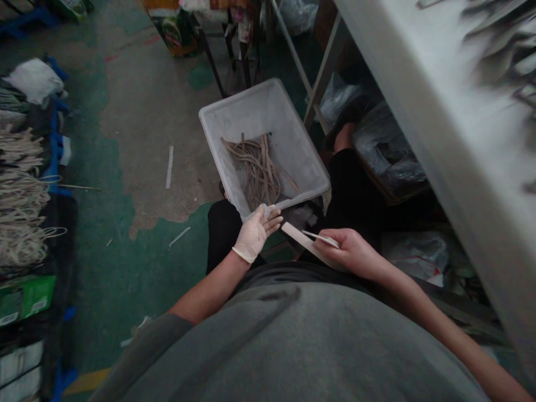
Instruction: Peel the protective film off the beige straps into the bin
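My left hand [253, 233], in a thin whitish glove, is at the near rim of a grey plastic bin [288, 106]. Its fingers are stretched out, with no clear object held in them. My bare right hand [349, 251] is closed in front of my waist. From it sticks out a flat pale strip [299, 237], pointing toward my left hand. A thin, light-coloured tool [321, 239] also shows at the right fingers, too blurred to name. Inside the bin lies a tangled heap of brownish flat strips [259, 167].
A light-topped table [422, 84] runs along the right, with blurred dark pieces on it. Plastic-wrapped goods [389, 145] are below it. Bundles of pale cord [20, 195] lie by blue pallets at left. White scraps [170, 167] dot the green floor [167, 268].
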### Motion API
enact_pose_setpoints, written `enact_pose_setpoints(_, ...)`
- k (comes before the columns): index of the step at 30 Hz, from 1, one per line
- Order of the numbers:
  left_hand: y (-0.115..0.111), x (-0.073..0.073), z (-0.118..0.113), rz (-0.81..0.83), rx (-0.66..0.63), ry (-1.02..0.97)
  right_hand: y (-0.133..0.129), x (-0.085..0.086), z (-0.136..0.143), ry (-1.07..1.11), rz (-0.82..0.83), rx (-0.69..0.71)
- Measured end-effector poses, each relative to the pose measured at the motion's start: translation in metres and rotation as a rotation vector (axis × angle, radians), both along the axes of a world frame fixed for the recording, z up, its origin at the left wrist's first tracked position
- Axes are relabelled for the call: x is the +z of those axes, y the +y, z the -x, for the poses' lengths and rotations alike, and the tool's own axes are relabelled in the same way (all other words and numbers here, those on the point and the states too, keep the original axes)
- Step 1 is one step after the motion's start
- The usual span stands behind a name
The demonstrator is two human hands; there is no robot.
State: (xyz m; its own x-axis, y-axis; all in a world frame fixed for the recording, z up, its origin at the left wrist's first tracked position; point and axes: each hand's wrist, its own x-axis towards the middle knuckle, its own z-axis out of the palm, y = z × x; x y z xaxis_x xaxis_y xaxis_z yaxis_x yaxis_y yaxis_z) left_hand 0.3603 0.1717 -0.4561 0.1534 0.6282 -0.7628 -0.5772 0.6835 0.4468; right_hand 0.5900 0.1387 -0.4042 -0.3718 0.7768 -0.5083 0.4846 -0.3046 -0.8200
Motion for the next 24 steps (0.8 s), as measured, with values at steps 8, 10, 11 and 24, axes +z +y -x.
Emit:
enact_pose_setpoints(8,-0.008,-0.01,-0.001,-0.365,-0.135,0.215,-0.002,0.014,0.02,-0.057,-0.046,0.058)
enact_pose_setpoints(10,-0.008,-0.01,-0.001,-0.393,-0.15,0.224,-0.002,0.011,0.022,-0.086,-0.065,0.063)
enact_pose_setpoints(11,-0.008,-0.01,-0.001,-0.398,-0.152,0.225,-0.002,0.009,0.022,-0.102,-0.068,0.063)
enact_pose_setpoints(24,-0.01,-0.01,0.001,-0.429,-0.223,0.231,0.0,0.001,0.014,-0.214,-0.059,0.075)
